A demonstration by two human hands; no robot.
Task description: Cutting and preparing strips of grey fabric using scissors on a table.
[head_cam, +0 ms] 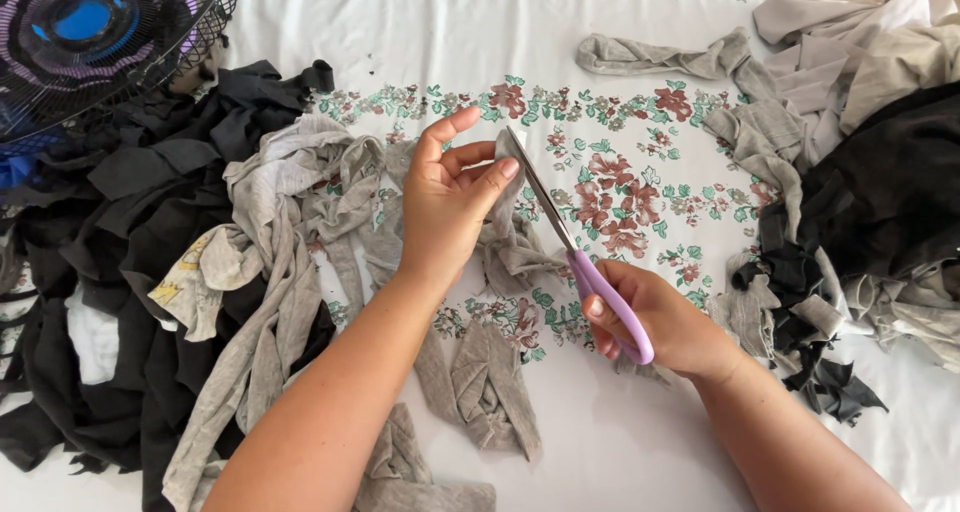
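Forearms, two, bare, are seen entering from the lower edge. White floral sheet (640,182): spread beneath everything, printed with red and green flowers. Black fabric heap (130,272): piled at the left, below a caged fan (90,32) (only partly in view). Mixed grey and black scraps (860,192): heaped at the right. Grey knit strips (280,262): draped left of centre, with more lying below the hands. Left hand (450,207): closed by thumb and fingers on a grey fabric strip (510,237), which is held raised over the sheet. Right hand (655,322): closed around the handles of purple-handled scissors (585,267), whose blades are laid against the strip's upper edge.
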